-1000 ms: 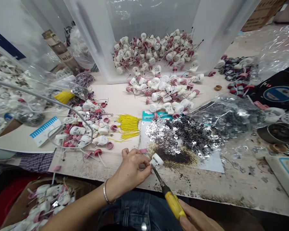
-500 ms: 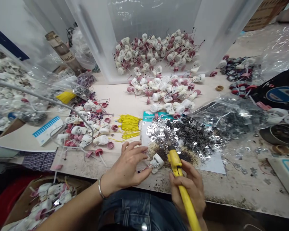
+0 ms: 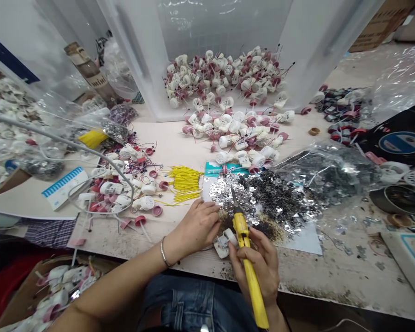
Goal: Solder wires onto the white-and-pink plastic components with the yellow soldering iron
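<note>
My right hand (image 3: 259, 267) is wrapped round a yellow electric screwdriver (image 3: 242, 230), whose dark slim tip points away over the small silver metal plates (image 3: 224, 189). My left hand (image 3: 197, 226) has its fingers curled together at the near left edge of that pile; whatever they pinch is hidden. Between the two hands a white plastic part (image 3: 222, 244) with a round end lies on the table, close to the right thumb. Tiny brownish pieces, too small to name, lie beneath the screwdriver, and a heap of dark metal bits (image 3: 280, 196) spreads to the right.
A clear plastic bin (image 3: 138, 60) on its side holds many white and pink parts, some spilling out. Yellow wires (image 3: 185, 182) lie left of the plates. A bent grey wire loop (image 3: 131, 193) crosses more parts. A cardboard box (image 3: 24, 290) stands lower left, a metal tin (image 3: 397, 200) right.
My left hand has moved slightly forward and right, its fingers going from spread to curled. The screwdriver and right hand have shifted left, closer to the white part.
</note>
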The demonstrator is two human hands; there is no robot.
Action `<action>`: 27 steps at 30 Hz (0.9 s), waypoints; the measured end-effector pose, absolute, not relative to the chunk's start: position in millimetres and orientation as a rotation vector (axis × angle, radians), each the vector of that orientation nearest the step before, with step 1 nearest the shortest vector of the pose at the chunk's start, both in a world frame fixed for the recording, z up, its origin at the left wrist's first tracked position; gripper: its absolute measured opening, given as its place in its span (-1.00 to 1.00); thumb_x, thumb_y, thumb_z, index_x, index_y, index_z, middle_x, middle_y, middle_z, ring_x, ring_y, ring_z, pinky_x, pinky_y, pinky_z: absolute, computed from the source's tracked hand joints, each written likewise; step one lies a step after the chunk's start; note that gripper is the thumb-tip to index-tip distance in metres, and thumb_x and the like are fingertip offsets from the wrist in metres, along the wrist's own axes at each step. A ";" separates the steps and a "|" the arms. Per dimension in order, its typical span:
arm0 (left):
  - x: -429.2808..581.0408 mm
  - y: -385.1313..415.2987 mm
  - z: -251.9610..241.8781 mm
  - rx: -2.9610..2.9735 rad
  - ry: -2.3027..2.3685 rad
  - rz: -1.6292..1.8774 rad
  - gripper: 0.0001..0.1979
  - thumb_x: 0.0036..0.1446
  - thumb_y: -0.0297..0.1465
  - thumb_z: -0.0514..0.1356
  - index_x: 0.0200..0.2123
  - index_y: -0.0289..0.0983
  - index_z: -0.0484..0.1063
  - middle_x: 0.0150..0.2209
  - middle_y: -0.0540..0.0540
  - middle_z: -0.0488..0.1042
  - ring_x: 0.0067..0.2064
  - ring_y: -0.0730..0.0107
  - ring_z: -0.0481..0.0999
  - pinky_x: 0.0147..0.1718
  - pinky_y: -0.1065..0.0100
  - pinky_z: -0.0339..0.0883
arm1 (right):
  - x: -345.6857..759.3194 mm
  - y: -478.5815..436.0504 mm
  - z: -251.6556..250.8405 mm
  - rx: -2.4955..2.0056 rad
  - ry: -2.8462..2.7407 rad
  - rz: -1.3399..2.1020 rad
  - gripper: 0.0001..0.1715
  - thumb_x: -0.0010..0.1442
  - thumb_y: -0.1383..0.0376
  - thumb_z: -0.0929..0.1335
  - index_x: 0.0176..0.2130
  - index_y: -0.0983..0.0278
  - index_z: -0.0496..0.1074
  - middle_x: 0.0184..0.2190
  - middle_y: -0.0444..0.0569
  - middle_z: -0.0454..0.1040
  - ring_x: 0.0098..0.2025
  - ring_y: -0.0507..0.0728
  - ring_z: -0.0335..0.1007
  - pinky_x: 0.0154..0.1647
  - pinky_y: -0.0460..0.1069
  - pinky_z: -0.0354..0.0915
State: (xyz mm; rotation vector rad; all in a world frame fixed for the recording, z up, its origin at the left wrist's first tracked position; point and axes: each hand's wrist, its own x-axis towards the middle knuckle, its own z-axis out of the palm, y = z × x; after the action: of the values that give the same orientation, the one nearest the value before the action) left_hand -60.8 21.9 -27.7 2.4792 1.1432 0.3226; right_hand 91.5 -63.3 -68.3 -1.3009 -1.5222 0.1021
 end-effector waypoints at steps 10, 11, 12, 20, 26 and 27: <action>-59.3 20.9 -20.2 2.263 1.569 0.051 -0.87 0.23 -0.46 0.14 -0.32 -0.30 0.49 -0.33 -0.13 0.56 -0.21 0.19 0.49 -0.16 0.18 0.25 | 81.4 -66.7 -65.3 -1.316 -1.432 0.334 -0.82 0.12 0.50 0.38 -0.39 0.26 0.33 0.03 0.02 0.31 -0.03 0.12 0.47 -0.19 -0.02 0.54; -56.9 24.5 -21.1 2.233 1.575 0.048 -0.88 0.23 -0.46 0.15 -0.29 -0.30 0.50 -0.32 -0.14 0.56 -0.20 0.19 0.50 -0.16 0.19 0.25 | 83.7 -66.6 -65.5 -1.308 -1.447 0.323 -0.82 0.13 0.51 0.36 -0.37 0.26 0.33 0.02 0.02 0.33 -0.02 0.12 0.46 -0.18 -0.02 0.53; -54.8 27.8 -21.5 2.212 1.568 0.039 -0.89 0.22 -0.46 0.15 -0.28 -0.30 0.50 -0.30 -0.14 0.57 -0.19 0.19 0.50 -0.16 0.19 0.24 | 86.7 -67.1 -66.0 -1.292 -1.474 0.305 -0.82 0.13 0.52 0.35 -0.36 0.25 0.34 0.01 0.03 0.36 -0.01 0.12 0.46 -0.18 -0.03 0.53; -65.1 17.2 -13.7 2.434 1.386 -0.074 -0.83 0.27 -0.49 0.08 -0.32 -0.28 0.45 -0.37 -0.11 0.53 -0.22 0.19 0.45 -0.12 0.13 0.08 | 121.3 -91.4 -64.8 -1.196 -1.652 0.244 -0.48 0.07 0.59 0.35 0.02 0.31 0.40 0.02 0.10 0.42 0.02 0.16 0.46 -0.06 0.01 0.49; -69.0 7.4 -15.6 2.183 1.507 -0.011 -0.83 0.24 -0.44 0.12 -0.37 -0.26 0.48 -0.34 -0.09 0.57 -0.23 0.21 0.49 -0.14 0.16 0.04 | 138.4 -109.9 -50.1 -1.192 -1.744 0.415 -0.44 0.11 0.55 0.33 0.11 0.33 0.35 0.05 0.09 0.44 0.03 0.16 0.47 -0.03 0.00 0.49; -67.7 7.3 -16.6 2.158 1.555 0.015 -0.83 0.25 -0.44 0.12 -0.36 -0.27 0.48 -0.34 -0.09 0.57 -0.22 0.20 0.50 -0.13 0.15 0.03 | 138.5 -110.7 -49.7 -1.199 -1.715 0.426 -0.48 0.11 0.54 0.33 0.07 0.31 0.38 0.04 0.08 0.45 0.02 0.16 0.48 -0.05 0.00 0.50</action>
State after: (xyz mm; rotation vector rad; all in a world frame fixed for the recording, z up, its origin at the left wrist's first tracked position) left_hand -67.7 7.3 -16.6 2.1582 1.5547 0.0150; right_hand 138.5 -110.7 -49.7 -1.1986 -1.7145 0.4260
